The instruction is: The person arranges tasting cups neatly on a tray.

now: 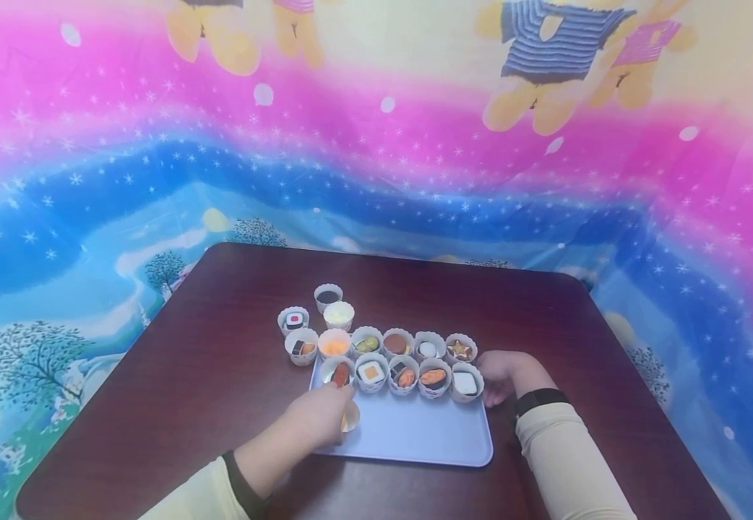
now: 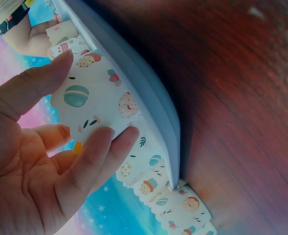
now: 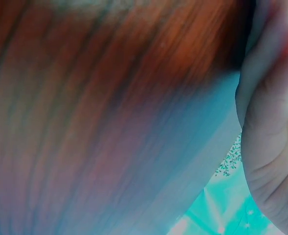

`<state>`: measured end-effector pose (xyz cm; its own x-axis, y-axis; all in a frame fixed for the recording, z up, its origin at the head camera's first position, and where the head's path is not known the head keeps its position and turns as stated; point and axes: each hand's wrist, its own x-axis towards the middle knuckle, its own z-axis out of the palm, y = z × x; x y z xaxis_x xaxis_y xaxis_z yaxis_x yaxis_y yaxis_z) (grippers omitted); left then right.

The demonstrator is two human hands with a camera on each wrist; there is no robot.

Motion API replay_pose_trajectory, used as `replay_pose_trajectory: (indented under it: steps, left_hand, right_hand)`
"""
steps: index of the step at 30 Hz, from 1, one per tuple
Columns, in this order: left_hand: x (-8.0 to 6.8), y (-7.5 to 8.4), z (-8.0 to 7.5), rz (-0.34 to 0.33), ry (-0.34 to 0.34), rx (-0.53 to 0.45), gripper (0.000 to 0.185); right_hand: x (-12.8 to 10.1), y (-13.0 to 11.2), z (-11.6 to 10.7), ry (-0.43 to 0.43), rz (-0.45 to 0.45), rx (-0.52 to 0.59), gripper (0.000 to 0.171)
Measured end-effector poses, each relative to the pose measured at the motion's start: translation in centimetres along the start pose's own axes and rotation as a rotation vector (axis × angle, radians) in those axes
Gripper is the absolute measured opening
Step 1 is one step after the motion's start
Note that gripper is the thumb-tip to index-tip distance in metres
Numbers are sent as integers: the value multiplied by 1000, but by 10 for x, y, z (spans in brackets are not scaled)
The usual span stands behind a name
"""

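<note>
Holding that paper cup (image 2: pixel 97 100) lightly in your left hand (image 1: pixel 319 417) fingers at the tray's (image 1: pixel 415 433) near-left corner, set it upright beside the row while your right hand (image 1: pixel 498 374), fingers loosely curled, steadies the tray's right edge on the desk (image 1: pixel 188 375).

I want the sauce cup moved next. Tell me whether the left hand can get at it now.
Probably not yet: the left hand already grips a paper cup over the tray. The sauce cup stands unobstructed at the back, beyond the other cups.
</note>
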<state>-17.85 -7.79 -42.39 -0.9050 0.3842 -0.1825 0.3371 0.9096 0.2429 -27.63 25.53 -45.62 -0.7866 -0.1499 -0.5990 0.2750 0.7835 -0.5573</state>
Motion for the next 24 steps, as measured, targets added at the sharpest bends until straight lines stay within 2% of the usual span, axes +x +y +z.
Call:
replay_pose_trajectory:
  steps: [12, 19, 24]
  left_hand:
    - [0, -1, 1, -29, 0, -16, 67]
    - [-1, -2, -7, -14, 30, 4, 66]
    - [-2, -2, -13, -33, 21, 0, 72]
  right_hand:
    - [1, -2, 0, 20, 17, 1, 22]
    - [0, -2, 0, 8, 18, 11, 19]
    - [-1, -3, 0, 5, 22, 4, 19]
